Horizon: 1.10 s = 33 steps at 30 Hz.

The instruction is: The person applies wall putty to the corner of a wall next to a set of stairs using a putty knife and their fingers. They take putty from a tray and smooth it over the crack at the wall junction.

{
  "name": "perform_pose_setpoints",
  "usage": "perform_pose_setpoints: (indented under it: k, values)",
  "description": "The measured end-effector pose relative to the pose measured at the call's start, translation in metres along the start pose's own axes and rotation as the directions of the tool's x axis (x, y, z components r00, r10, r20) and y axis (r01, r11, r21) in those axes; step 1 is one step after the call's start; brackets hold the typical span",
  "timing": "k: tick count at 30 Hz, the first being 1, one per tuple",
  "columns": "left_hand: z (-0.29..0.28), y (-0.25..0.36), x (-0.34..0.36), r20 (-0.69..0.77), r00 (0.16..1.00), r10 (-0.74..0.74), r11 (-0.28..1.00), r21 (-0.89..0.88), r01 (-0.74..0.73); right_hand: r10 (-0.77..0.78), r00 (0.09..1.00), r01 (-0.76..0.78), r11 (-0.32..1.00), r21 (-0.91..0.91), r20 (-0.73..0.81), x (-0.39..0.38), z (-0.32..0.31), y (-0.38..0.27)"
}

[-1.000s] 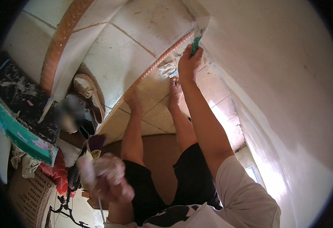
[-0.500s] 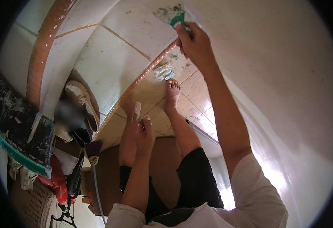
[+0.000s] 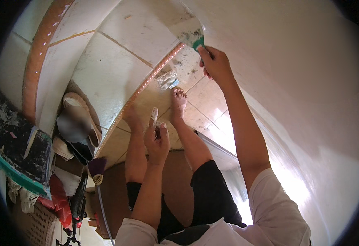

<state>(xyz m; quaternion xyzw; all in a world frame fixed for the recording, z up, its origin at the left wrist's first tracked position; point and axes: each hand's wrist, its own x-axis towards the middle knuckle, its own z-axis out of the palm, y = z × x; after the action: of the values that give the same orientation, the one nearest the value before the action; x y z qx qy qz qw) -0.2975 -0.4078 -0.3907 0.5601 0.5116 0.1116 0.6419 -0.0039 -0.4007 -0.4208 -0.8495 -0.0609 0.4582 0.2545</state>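
Observation:
My right hand (image 3: 217, 64) is closed round the green handle of a putty knife (image 3: 197, 42). Its wide blade is smeared with grey and white, over the join of the tiled step and the white wall (image 3: 278, 78); whether it touches is unclear. Low in front of my legs is my left hand (image 3: 158, 143), with white paste coating the raised index finger. The thumb stands apart from that finger, the other fingers are curled and partly hidden, and nothing shows in the grip.
A crumpled pale wrapper (image 3: 166, 79) lies by my bare foot (image 3: 179, 104). Tiled steps (image 3: 109, 69) with brown edging curve up on the left. Shoes (image 3: 83, 117), a paste-stained black tray (image 3: 17, 137) with a green rim, a red bag (image 3: 59, 201) and a cardboard box (image 3: 34, 225) crowd the left side.
The putty knife in my right hand has come down a little toward me along the wall. My left hand's index finger has straightened upward and its thumb has moved apart. The view has shifted slightly.

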Motion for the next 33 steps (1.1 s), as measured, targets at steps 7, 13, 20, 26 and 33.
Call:
perform_pose_setpoints:
  k: [7,13,20,26,33]
  values:
    - [0.006,0.012,0.002,0.058,0.998,0.005,0.997,0.073,-0.009,0.085,0.987,-0.099,0.99,-0.102,-0.139,-0.054,-0.011,0.055]
    - [0.006,0.014,0.005,0.053,0.998,-0.02,0.999,0.046,0.018,-0.136,0.946,0.1,0.986,-0.136,-0.295,-0.084,0.022,0.051]
    - [-0.001,0.012,0.008,0.025,0.999,-0.04,0.998,0.041,0.039,-0.309,0.877,0.282,0.951,-0.128,-0.367,-0.04,0.073,-0.007]
    - [-0.005,0.008,0.012,-0.008,0.999,0.031,0.997,0.066,-0.03,-0.408,0.799,0.395,0.91,-0.126,-0.441,0.004,0.092,-0.046]
    - [-0.012,0.012,0.012,-0.018,1.0,-0.021,0.999,0.03,0.021,-0.188,0.799,0.17,0.982,-0.086,-0.571,-0.022,0.079,-0.001]
